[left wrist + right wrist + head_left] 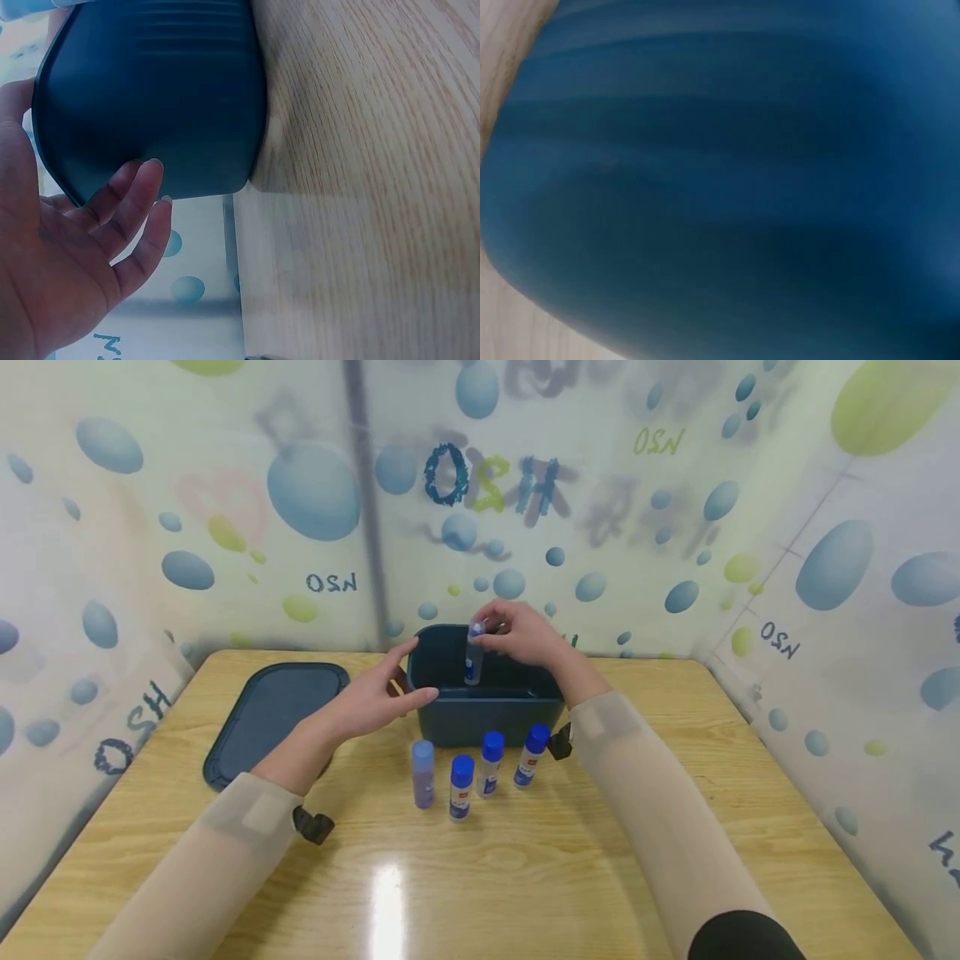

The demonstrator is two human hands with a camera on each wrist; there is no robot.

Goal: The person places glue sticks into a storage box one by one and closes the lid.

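Observation:
My right hand [517, 631] pinches a glue stick [472, 664] near its top, holding it upright within the opening of a dark blue-green plastic bin [487, 722]. In the right wrist view only the bin wall [705, 180] shows up close, with the hand out of sight. At the bin's left end is my left hand [375, 693], thumb outstretched by the front rim and fingers loosely bent against the end wall; the left wrist view shows this hand [75, 247] beside the bin [165, 97]. Most of the bin's floor is hidden.
Several upright glue sticks stand before the bin: three with dark blue caps, including the front one [461, 789] and the right one [531, 758], and a paler one [423, 777]. A dark flat lid [277, 710] lies left. A patterned curtain [637, 527] borders the wooden table [300, 893].

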